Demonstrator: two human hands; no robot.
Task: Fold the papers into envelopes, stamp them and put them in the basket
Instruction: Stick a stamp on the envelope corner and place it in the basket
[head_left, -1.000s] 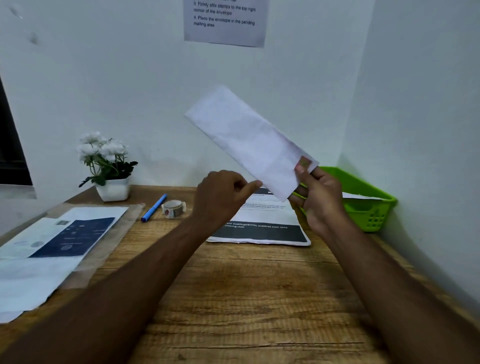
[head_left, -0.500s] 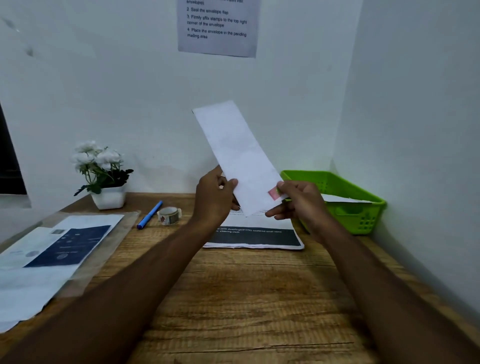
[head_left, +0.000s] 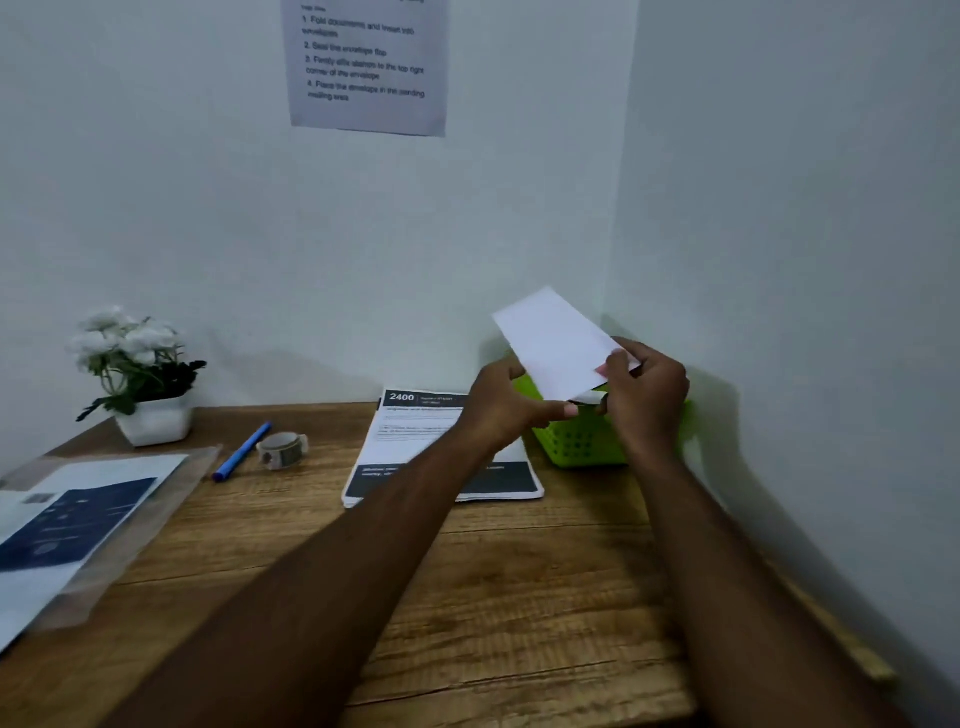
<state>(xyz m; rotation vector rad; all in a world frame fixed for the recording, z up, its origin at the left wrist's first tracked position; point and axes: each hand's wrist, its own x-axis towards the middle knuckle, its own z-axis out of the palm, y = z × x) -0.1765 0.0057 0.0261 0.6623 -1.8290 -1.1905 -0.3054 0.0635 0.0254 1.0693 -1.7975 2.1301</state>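
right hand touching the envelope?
Touching. The head view shows the right hand pinching the envelope at its lower right corner, thumb on the front face.

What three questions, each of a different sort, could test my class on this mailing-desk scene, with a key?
1. Multiple choice: the white envelope is held nearest to which thing?
A) the potted flowers
B) the green basket
C) the blue pen
2. True or false: the left hand is free and holds nothing.
3. Short answer: which hand's thumb sits by the red stamp?

Key
1. B
2. False: its grip is on the envelope's lower edge.
3. The right hand.
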